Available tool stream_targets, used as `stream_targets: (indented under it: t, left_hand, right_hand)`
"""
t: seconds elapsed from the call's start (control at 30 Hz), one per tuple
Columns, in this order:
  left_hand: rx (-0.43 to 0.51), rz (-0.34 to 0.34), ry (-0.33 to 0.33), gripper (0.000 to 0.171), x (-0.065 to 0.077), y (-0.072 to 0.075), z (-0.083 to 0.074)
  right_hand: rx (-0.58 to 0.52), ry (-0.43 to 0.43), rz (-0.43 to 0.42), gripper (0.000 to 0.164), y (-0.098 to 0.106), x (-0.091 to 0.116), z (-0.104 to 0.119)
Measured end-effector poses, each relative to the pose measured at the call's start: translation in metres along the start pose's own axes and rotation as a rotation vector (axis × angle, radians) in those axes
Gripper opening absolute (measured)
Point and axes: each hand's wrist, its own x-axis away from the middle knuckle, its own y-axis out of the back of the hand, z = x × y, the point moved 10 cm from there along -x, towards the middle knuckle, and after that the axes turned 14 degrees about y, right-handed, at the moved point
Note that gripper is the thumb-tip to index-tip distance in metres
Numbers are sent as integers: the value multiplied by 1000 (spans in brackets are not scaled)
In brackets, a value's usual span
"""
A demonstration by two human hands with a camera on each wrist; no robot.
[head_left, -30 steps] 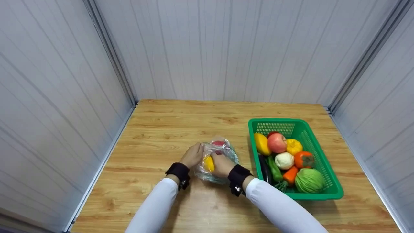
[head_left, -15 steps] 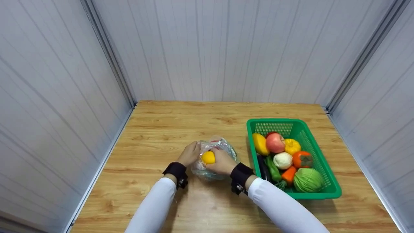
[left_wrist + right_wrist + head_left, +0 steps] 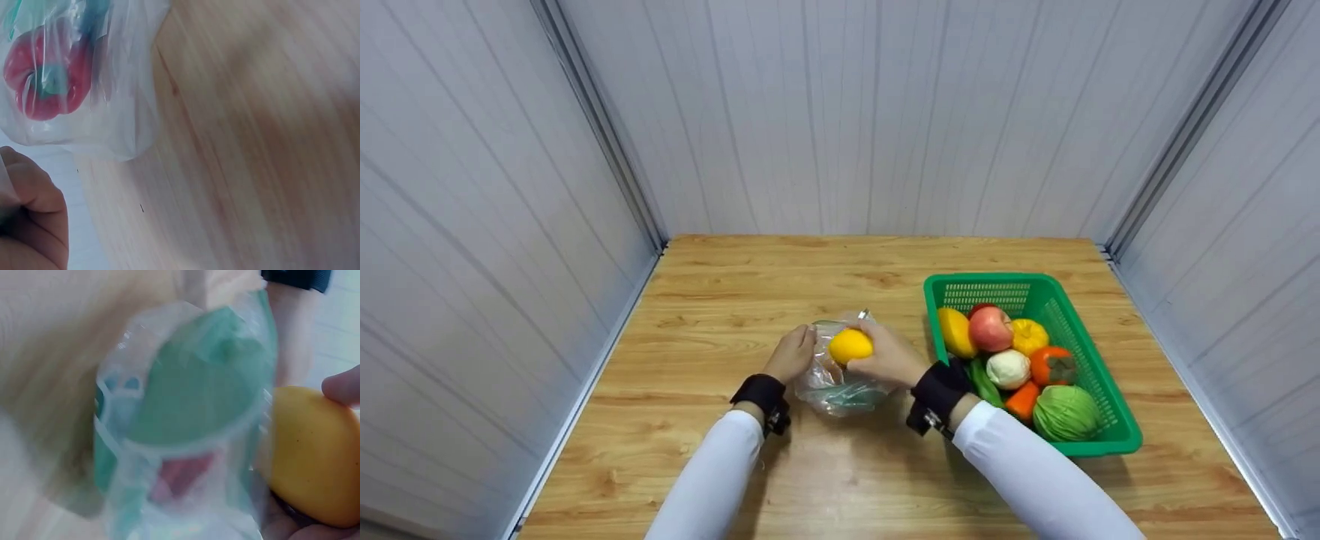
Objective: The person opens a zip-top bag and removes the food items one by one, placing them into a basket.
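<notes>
A clear plastic bag (image 3: pixel 844 394) with green print lies between the hands on the wooden table. Through its film a red bell pepper (image 3: pixel 48 73) shows in the left wrist view. My left hand (image 3: pixel 791 354) grips the bag's left edge, fingers curled in the left wrist view. My right hand (image 3: pixel 894 356) holds a smooth yellow oval fruit (image 3: pixel 851 346) between thumb and fingers, over the bag's mouth. In the right wrist view, the yellow fruit (image 3: pixel 318 455) appears beside the bag's opening, outside the film. The bag's other contents are hard to make out.
A green plastic basket (image 3: pixel 1110 375) stands right of the bag. It holds an apple (image 3: pixel 990 328), a green cabbage (image 3: pixel 1066 412), a persimmon (image 3: pixel 1051 366), a small yellow pumpkin (image 3: pixel 1029 337) and several other pieces. Pale panel walls enclose the table.
The right hand has drawn the yellow fruit up out of the bag, so it now shows whole. The left hand stays at the bag's left edge. The head view has shifted slightly.
</notes>
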Motion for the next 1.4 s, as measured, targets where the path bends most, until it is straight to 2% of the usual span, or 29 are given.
stream_targets:
  t: [0.23,0.43,0.73,0.93,1.2,1.4]
  left_hand:
    - [-1,-1,-22,41,1,1,-2]
    - [-34,18,15,41,2,1,-2]
    - [-30,21,29,40,0,5,-3]
    - [-18,28,16,40,-4,2,-4]
    - [3,36,-28,46,-11,-1,-4]
    - [22,21,-51,50,-11,-3,-6]
  right_hand:
    - [58,-44,-66,71,49,9,-1]
    - [115,-54,-119,69,90,24,-14]
    - [226,-146,-102,69,128,52,-47]
    - [250,-180,-43,65,131,71,-67]
    - [304,-187,51,68,119,82,-83]
    - [289,-222,119,65,107,88,-96]
